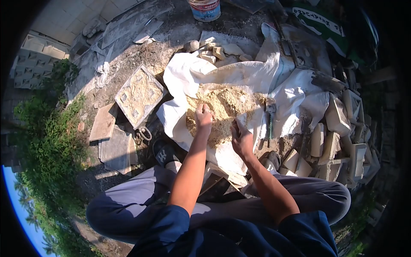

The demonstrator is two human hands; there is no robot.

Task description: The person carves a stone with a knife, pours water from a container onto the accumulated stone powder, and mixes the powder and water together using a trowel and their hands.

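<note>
A heap of pale yellow, sand-like mix (233, 100) lies on a spread white woven sack (182, 70). My left hand (204, 115) is closed in a fist at the heap's left part; whatever is inside it is hidden. At the lower right of the mix, my right hand (242, 139) has its fingers curled in, partly in shadow, and I cannot make out what they hold. A small tool with a green handle (269, 127) rests at the heap's right edge. Left of the sack lies a square mould (140, 96), coated with the same pale mix, grey patches showing through.
Flat boards (115, 150) lie below the mould, near a metal ring (144, 133). Stacked pale cast blocks (338, 115) stand on the right. Broken stones (218, 52) line the sack's far edge, with a paint bucket (204, 9) beyond. Plants (51, 141) grow along the left.
</note>
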